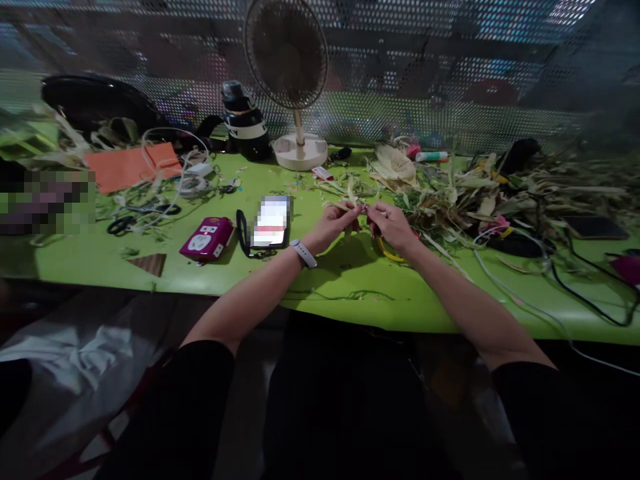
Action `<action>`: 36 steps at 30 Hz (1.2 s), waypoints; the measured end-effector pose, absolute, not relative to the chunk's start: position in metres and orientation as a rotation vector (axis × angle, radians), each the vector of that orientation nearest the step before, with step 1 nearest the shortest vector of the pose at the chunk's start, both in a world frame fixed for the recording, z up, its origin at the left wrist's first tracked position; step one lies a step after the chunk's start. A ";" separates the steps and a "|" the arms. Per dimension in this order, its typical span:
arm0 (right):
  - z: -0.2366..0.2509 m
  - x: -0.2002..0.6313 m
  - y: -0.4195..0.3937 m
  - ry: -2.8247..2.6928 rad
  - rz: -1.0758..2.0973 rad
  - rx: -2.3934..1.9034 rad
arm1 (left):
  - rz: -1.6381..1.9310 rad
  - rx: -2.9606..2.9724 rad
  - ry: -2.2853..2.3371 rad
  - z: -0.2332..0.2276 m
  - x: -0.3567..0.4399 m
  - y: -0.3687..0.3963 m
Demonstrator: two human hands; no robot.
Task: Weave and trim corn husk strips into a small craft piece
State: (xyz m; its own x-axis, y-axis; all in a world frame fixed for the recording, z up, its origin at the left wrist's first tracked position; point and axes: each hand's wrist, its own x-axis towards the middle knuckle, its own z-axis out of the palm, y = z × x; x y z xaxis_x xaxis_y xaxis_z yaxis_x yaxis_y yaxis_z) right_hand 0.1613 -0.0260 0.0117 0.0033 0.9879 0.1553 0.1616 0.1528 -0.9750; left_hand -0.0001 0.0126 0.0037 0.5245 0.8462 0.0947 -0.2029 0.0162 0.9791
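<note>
My left hand [334, 225], with a pale wristband [303, 254] on its wrist, is closed in a pinch over the green table [335, 283]. Pale husk-like strips [351, 191] stick out from its fingers. Close by on the right, my right hand [393, 228] is pinched too, its fingertips almost meeting those of the left. What lies between the fingertips is too small to make out. Under my right hand a yellow loop [389, 252] rests on the table. A lit phone [271, 223] lies left of my hands, and beside it a magenta box [209, 239].
A fan [300, 148] and a dark bottle [249, 130] stand at the back. Dried leaves and husks [460, 200] are heaped on the right, with a white cable [525, 300] trailing over the front edge. To the left lie scissors [123, 225] and orange paper [127, 167].
</note>
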 end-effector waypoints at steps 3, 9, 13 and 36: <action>0.009 0.157 -0.024 -1.334 1.025 -1.207 | 0.873 1.339 0.586 0.002 -0.001 0.015; 0.008 0.155 -0.018 -1.404 0.983 -1.205 | 0.767 1.460 0.613 0.000 -0.005 0.020; 0.005 0.154 -0.015 -1.447 0.945 -1.252 | 0.710 1.542 0.661 0.001 -0.008 0.027; -0.008 0.156 -0.005 -1.479 0.570 -1.346 | 0.717 1.995 0.668 -0.004 -0.009 0.040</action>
